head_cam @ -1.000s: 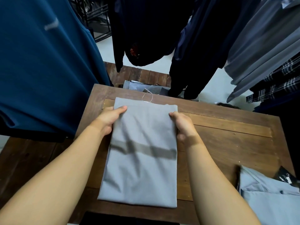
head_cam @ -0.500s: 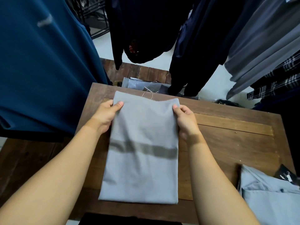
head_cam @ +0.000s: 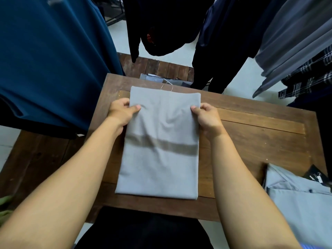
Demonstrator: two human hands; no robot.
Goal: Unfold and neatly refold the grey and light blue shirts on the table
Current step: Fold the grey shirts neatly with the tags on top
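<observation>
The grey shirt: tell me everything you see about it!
The grey shirt is soft-looking cloth folded into a tall rectangle, flat on the wooden table. A darker band crosses its middle; a thin loop peeks from its far edge. The left hand and right hand pinch its sides near the far end, wrinkling the cloth between.

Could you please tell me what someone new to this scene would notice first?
The folded grey shirt lies as a long rectangle in the middle of the wooden table, and the left hand and right hand pinch its side edges near the far end. A light blue shirt sits at the table's near right corner, and a big teal garment hangs at the left.
</observation>
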